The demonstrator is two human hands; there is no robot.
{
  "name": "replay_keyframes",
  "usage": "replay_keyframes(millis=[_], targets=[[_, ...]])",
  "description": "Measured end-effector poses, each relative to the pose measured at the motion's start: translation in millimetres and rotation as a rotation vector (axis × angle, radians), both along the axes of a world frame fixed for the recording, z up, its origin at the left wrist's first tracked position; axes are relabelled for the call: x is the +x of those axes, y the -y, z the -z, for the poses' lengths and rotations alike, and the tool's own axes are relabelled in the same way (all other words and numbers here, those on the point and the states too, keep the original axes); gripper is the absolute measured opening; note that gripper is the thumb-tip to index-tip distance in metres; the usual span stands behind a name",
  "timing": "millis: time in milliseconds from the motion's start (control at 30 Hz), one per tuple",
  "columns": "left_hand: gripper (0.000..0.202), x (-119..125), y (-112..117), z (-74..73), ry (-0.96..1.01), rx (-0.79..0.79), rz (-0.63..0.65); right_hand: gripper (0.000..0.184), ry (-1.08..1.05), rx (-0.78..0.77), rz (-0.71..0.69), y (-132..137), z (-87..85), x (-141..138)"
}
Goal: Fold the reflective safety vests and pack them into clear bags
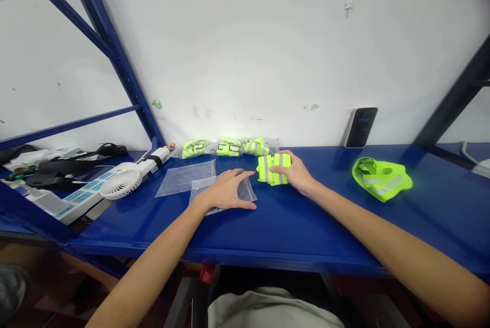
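My right hand (294, 172) grips a folded neon-yellow reflective vest (271, 169) with grey stripes, thumb on top, over the middle of the blue table. To its left, my left hand (229, 191) lies with fingers spread over a clear plastic bag (247, 192), partly covering it. Whether the fingers press on the bag I cannot tell. Another clear plastic bag (184, 177) lies flat just beyond, to the left. On the right side, a loosely bunched neon-yellow reflective vest (383, 180) rests on the table.
Along the wall stand three bagged yellow bundles (229, 147). A dark-screened device (361, 127) leans upright at the back right. At left, a white fan (121, 184) lies by a power strip (84, 192), near a blue metal frame (122, 62). The table's front edge (287, 261) is close to me.
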State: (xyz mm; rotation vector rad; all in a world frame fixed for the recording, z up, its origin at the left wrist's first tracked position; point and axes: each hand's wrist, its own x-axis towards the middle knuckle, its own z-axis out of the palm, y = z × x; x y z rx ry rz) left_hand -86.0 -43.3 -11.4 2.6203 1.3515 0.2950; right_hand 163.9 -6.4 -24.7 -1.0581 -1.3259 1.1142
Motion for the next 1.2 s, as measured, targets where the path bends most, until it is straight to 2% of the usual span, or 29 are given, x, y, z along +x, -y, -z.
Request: replay_keyframes(millis=[100,200,267,333,467,700,833,1000,1100,1200], targets=[[0.088,7,3,-1.6,0.153,0.192,0.015,0.049,-0.231,-0.183,-0.031,6,-4.5,-7],[0.074,10,2,-3.8,0.315,0.503,0.101,0.041,-0.405,-0.335,-0.119,13,-12.3,-11],[0.066,11,1,-3.3,0.378,0.668,0.173,0.037,-0.439,-0.334,-0.176,16,-15.7,-12],[0.066,12,0,-1.1,0.369,0.744,0.193,0.036,-0.460,-0.302,-0.219,18,-16.6,-12],[0.075,18,-1,4.6,0.275,0.729,0.127,0.037,-0.454,-0.249,-0.234,18,-13.9,-15],[0.083,27,-3,9.9,0.148,0.697,0.073,0.037,-0.478,-0.276,-0.056,22,-13.5,-22],[0.087,27,-4,10.4,0.148,0.733,0.031,0.040,-0.454,-0.315,-0.079,27,-15.2,-25],[0.100,26,-5,10.4,0.091,0.731,0.074,0.043,-0.292,-0.266,-0.146,29,-12.4,-24],[0.092,31,-1,9.0,0.018,0.706,0.151,0.039,-0.174,-0.156,-0.114,27,-7.2,-24],[0.082,38,6,6.1,-0.023,0.712,0.219,0.033,-0.169,-0.074,-0.113,26,-2.9,-27]])
